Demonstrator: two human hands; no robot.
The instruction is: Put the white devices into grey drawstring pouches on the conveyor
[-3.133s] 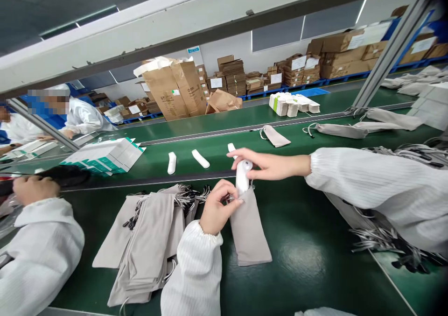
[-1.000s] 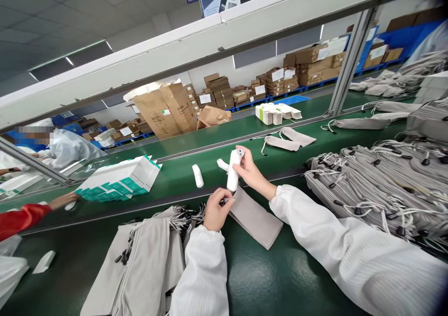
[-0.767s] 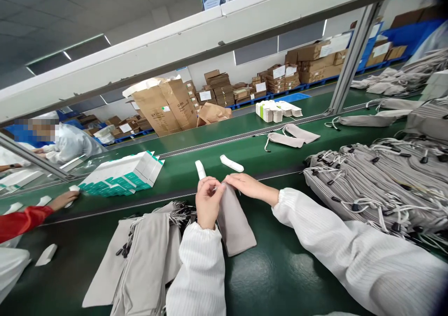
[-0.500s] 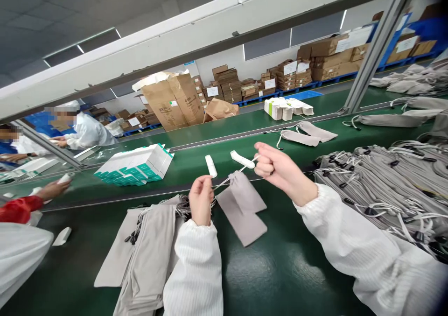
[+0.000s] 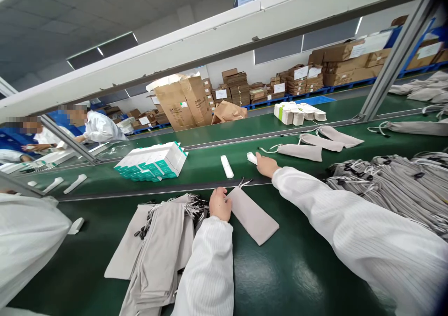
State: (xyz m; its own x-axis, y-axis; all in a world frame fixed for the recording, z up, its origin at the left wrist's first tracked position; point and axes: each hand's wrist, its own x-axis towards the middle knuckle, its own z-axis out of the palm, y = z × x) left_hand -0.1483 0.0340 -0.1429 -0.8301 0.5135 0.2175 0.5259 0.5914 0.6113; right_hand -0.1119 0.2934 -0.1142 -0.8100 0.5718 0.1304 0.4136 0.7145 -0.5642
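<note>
My right hand (image 5: 267, 165) reaches across the belt, its fingertips at the end of a white oblong device (image 5: 251, 158). A second white device (image 5: 227, 166) lies to the left of it, apart from both hands. My left hand (image 5: 220, 204) rests at the mouth of a flat grey drawstring pouch (image 5: 252, 215) on the near green belt. Whether its fingers pinch the pouch or its cord, I cannot tell. A pile of similar grey pouches (image 5: 157, 248) lies just left of my left forearm.
A large heap of grey pouches (image 5: 381, 185) lies to my right. Several pouches (image 5: 300, 152) sit on the middle belt, and a stack of white-and-green boxes (image 5: 150, 162) stands left of the devices. A co-worker's white sleeve (image 5: 28, 241) fills the near left. Cardboard cartons line the far wall.
The cord held up between my hands has gone, and the pouch now lies flat on the near belt. My right hand has dropped from a raised fist to reach along the belt.
</note>
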